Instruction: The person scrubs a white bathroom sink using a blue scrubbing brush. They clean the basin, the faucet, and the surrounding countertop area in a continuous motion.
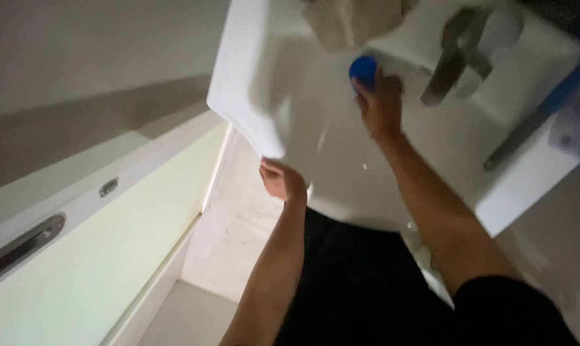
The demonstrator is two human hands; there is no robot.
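White porcelain fills the upper middle of our view: a washbasin (341,147) seen tilted from above, its rim running down on the left to a corner near our left hand (282,181). We have that hand curled at the front rim of the basin, its grip closed over the edge, as far as the dim light lets us tell. Our right hand (381,102) reaches into the basin toward the back wall, its grip clamped on a small blue round object (364,69) — a cap or a sponge, we cannot tell which — pressed against the porcelain just below the ledge. On that ledge, right of the hand, sits a grey metal tap (453,54) with its lever angled down toward the bowl. Above the blue object lies a pale crumpled cloth (348,22) (blurred, so its kind is uncertain). At the far right edge a blue-handled thing (569,86) slants across the basin's corner, with a dark rod running on from it — too blurred to name. To the left a pale green door (78,269) with a recessed metal pull (21,247) stands beside a light tiled floor (239,224), and our dark clothing covers the lower middle.
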